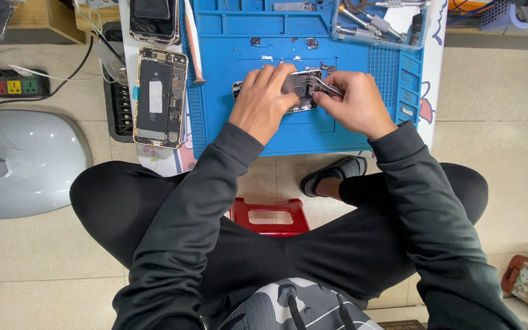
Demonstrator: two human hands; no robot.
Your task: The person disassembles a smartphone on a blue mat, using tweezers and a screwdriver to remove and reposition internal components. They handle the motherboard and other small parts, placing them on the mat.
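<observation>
While the person sits low on a red stool [269,217], both hands are over the blue work mat [227,116], and it's delicate stuff.

Phone body: an opened phone chassis [300,91] lies flat near the middle of the mat, mostly hidden under the hands.

Left hand: the left hand [263,101] lies palm down on the chassis's left part, fingers [268,74] spread and pressing on it, pinning it to the mat.

Right hand: the right hand [355,101] comes in from the right, knuckles up, wrist bent inward, fingers closed in a pinch on metal tweezers [325,85] whose tips point left into the chassis.

Tweezer tips: I cannot tell whether they grip a part; too small to read.

Risk: if the tips slip, they could scratch or short something inside; a tiny part could spring off, since the mat's edge sits near the knees and the floor lies below.

Risk two: if the holding hand eases, the chassis may skate across the mat.

Left edge of the mat: a second opened phone [160,96] lies just off it, well apart from the hands.

Far right corner: a clear tray of tools [377,24].
</observation>
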